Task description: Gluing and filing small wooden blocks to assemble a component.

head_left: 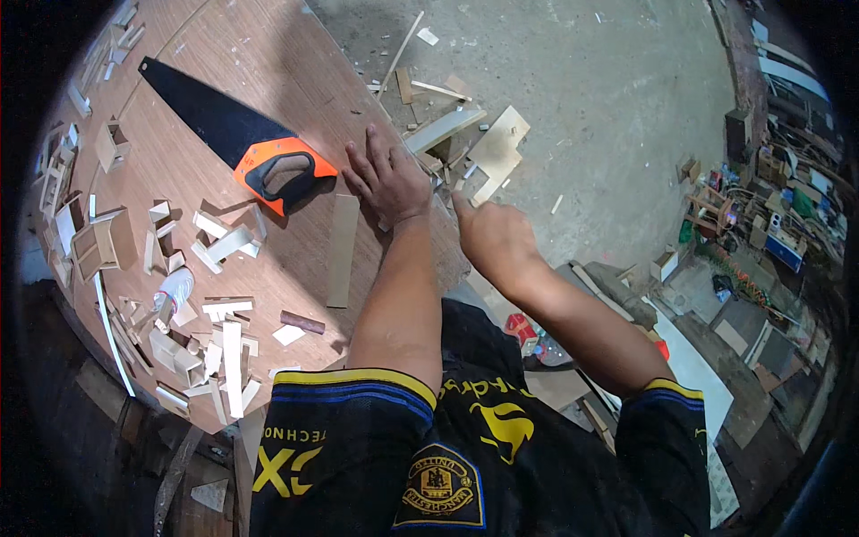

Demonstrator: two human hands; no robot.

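Observation:
My left hand (394,186) lies palm down at the table's right edge, its fingers stretched and slightly spread. Whether anything is under the palm is hidden. Just past that edge, my right hand (503,240) is closed in a fist with the thumb side toward the left hand; what it holds, if anything, cannot be made out. A handsaw (259,165) with a black blade and an orange-and-black handle lies left of my left hand, its handle end nearest the fingers. Beside my left forearm rests a flat, thin wooden strip (341,255).
Wood offcuts and small box-like wooden pieces (103,242) crowd the left of the brown tabletop (233,36). A short dark stick (302,322) lies nearer me. Scrap boards (497,148) litter the concrete floor (608,107) past the edge. Clutter with a blue box (784,252) stands far right.

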